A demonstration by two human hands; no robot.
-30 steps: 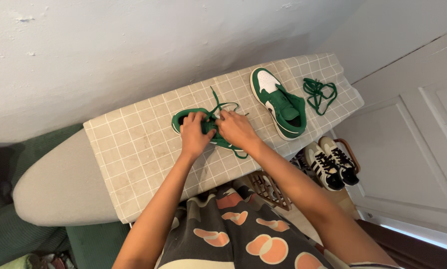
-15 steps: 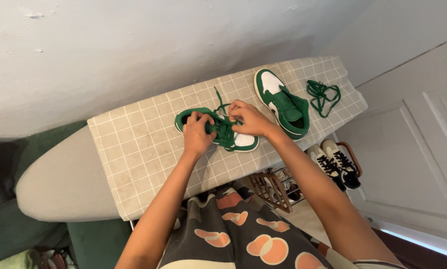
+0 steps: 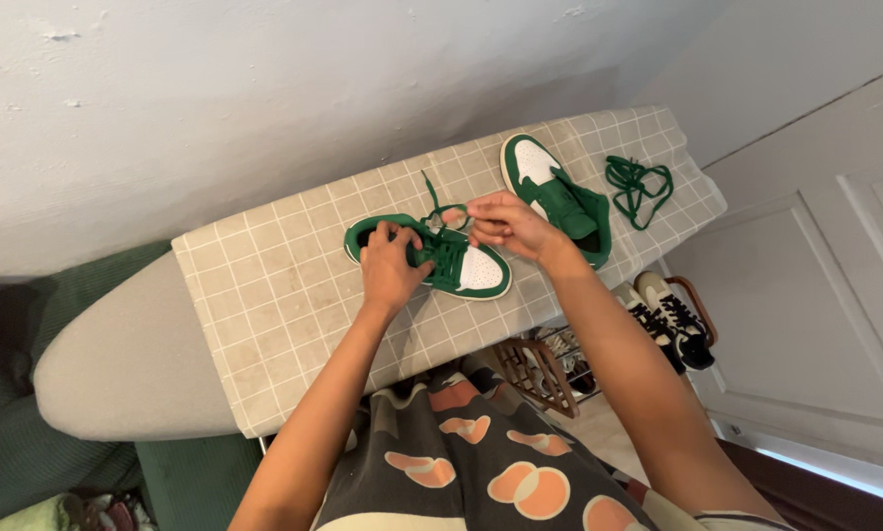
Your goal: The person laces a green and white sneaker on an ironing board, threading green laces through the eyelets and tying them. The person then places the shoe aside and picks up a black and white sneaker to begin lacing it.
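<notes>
nearest the camera, a dark garment printed with orange shapes fills the bottom edge, and both forearms reach up from it onto the surface, an ironing board under a beige grid-checked cloth. on that cloth the left hand is closed over the heel end of a green and white sneaker, fingers curled on its collar. just beyond, the right hand pinches the green lace of that sneaker between fingertips, drawing it up off the eyelets. further right a second green and white sneaker lies on the cloth, with a loose green lace coiled beside it near the far end. below the board's edge, black and white shoes sit on the floor.
</notes>
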